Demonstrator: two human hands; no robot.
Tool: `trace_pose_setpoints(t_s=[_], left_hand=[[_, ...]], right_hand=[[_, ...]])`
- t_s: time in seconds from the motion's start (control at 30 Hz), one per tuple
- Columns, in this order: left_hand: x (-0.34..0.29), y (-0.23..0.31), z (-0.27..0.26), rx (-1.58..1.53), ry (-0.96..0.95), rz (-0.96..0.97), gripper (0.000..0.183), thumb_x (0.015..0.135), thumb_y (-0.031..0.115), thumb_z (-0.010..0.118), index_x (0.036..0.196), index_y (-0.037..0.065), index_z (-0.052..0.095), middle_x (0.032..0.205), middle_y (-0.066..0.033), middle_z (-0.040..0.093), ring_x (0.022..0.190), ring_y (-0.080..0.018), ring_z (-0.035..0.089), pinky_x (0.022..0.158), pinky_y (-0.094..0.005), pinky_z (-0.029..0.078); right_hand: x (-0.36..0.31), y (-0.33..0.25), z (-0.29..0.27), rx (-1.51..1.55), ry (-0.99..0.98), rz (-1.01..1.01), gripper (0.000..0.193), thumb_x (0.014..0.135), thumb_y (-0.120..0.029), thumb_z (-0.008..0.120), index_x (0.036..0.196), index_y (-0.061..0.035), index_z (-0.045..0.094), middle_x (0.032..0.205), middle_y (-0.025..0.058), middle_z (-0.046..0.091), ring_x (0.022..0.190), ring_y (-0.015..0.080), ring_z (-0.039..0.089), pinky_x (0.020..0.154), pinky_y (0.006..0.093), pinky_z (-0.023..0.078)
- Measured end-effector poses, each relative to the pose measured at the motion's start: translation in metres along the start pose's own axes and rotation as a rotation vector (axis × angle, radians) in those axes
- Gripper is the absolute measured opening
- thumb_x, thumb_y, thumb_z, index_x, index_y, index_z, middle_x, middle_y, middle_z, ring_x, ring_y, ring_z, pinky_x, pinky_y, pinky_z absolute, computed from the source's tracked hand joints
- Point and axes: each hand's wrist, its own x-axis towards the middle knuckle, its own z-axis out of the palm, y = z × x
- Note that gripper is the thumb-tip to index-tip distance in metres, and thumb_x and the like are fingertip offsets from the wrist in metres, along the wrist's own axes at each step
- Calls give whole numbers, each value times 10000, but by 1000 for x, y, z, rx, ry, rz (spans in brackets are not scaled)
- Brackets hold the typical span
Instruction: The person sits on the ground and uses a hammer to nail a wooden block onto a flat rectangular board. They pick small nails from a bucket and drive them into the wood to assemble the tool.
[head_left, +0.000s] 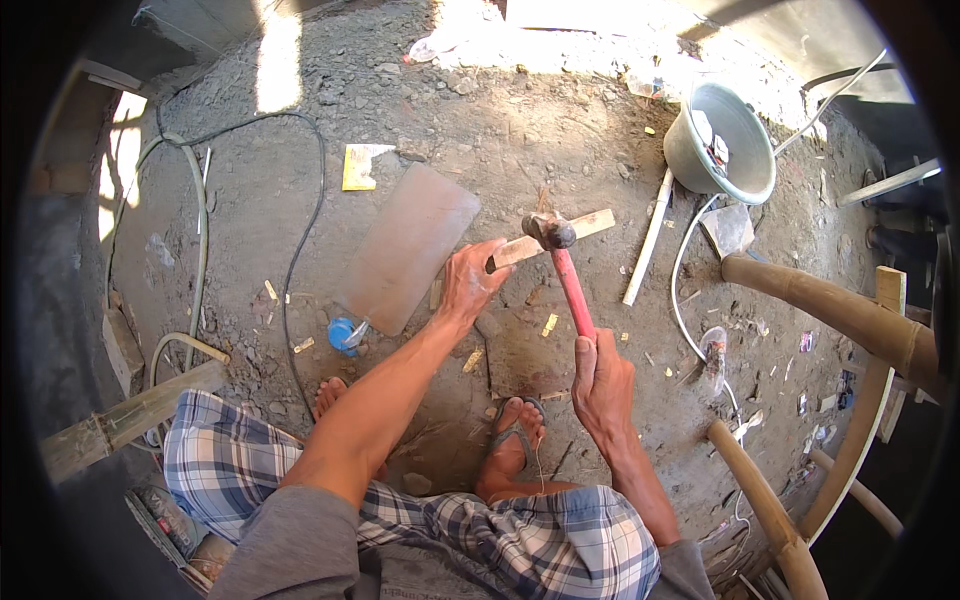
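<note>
My right hand (604, 388) is wrapped round the red handle of a hammer (572, 292). The hammer's dark head lies over the middle of a short, pale wooden strip (592, 224); I cannot tell whether it touches the wood. Closed on the strip's left end is my left hand (470, 284), its thumb and fingers gripping it low over the dirt. Just left of that hand a flat brown board (408, 245) rests on the ground. The middle of the strip is hidden by the hammer head.
A grey bucket (690, 150) with items inside leans at the upper right, near a pale pipe (650, 238). Bamboo poles (820, 300) stand at the right. A dark cable (318, 190) curves at the left. A blue cap-like object (341, 333) and wood chips lie around.
</note>
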Motion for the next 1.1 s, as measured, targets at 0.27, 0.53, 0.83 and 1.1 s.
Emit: trace_pose_setpoints(t_s=[0.27, 0.53, 0.83, 1.1], left_hand=[[14, 32, -3, -41, -230, -302, 394, 819, 209, 902, 1165, 46, 808, 901, -226, 793, 799, -386, 780, 739, -431, 595], [12, 12, -10, 4, -136, -254, 443, 823, 243, 909, 1200, 33, 807, 952, -244, 799, 823, -319, 801, 757, -415, 600], [16, 19, -1, 11, -51, -50, 406, 836, 144, 887, 1217, 42, 792, 1082, -227, 788, 969, -379, 773, 852, -435, 597], [4, 14, -11, 103, -93, 28, 346, 906, 69, 826, 1251, 73, 811, 1214, -199, 765, 1083, -379, 751, 949, -436, 594]], right_hand=[[15, 45, 35, -260, -115, 67, 221, 1134, -248, 576, 1095, -31, 595, 684, 241, 647, 648, 481, 687, 558, 534, 494], [15, 6, 23, -19, 39, 25, 323, 1149, -330, 548, 1038, -29, 581, 711, 272, 673, 658, 510, 683, 566, 581, 500], [-10, 70, 24, -151, 14, 198, 349, 1113, -418, 596, 1059, -72, 601, 700, 271, 665, 658, 528, 674, 565, 601, 501], [-29, 146, 8, 64, 217, 379, 620, 1057, -547, 659, 1387, -24, 632, 1050, 238, 756, 861, 361, 765, 780, 463, 592]])
